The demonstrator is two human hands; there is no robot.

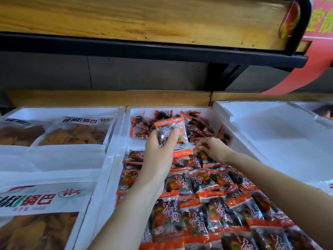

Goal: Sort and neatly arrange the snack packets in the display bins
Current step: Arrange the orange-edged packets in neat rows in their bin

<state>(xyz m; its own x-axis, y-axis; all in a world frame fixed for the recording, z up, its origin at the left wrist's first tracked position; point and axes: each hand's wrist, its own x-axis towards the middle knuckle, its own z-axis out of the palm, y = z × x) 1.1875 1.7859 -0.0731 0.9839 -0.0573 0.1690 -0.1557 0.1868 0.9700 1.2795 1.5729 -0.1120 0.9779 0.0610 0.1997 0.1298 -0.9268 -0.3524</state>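
Snack packets [198,204] lie in overlapping rows across the near part of the middle bin [124,127]. A loose heap [198,123] sits at its far end, and white bin floor shows between the 2 groups on the left side.

The left hand [158,148] is raised over that gap, thumb in front and fingers behind, gripping a small stack [171,132] of the same packets; the count cannot be read. The right hand [210,147] is low at the far edge of the rows, fingers curled down onto a packet's orange seam. Whether they pinch it or only touch it cannot be told.

These packets look light, with thin, glossy film around lumpy dark contents. They will likely slide over each other, and a stack will fan out if held loosely. A grip across the flat body, or on 1 crimped orange end, should hold best.

The bin's white foam walls look soft enough to dent, and the right wall is just beside the right hand. The shelf [144,49] hangs well above, so there is room to lift. The big bags [81,130] in the left bin and the white bin [270,132] on the right are both apart from the work.
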